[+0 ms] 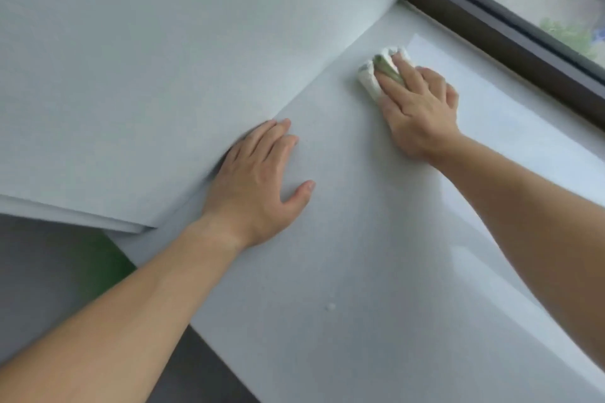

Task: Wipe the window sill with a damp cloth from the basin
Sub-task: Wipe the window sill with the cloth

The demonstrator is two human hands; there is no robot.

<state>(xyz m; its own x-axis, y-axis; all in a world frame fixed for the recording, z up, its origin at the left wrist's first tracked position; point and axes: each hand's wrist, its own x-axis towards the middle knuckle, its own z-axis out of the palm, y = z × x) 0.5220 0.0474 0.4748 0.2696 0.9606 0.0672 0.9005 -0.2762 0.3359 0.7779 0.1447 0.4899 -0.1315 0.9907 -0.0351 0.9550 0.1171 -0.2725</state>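
The white window sill (pixel 360 255) runs from the lower middle up toward the window corner. A bunched white cloth with a green stripe (pixel 370 75) lies on the sill near the far corner. My right hand (pixel 419 108) presses flat on top of the cloth, fingers stretched over it. My left hand (pixel 258 180) rests palm down on the sill where it meets the side wall, fingers spread and holding nothing. No basin is visible.
A white side wall (pixel 163 59) bounds the sill on the left. The dark window frame (pixel 507 33) and glass run along the far right edge. A small droplet (pixel 330 306) sits on the sill near me. Something green and blurred (pixel 101 258) lies below the sill.
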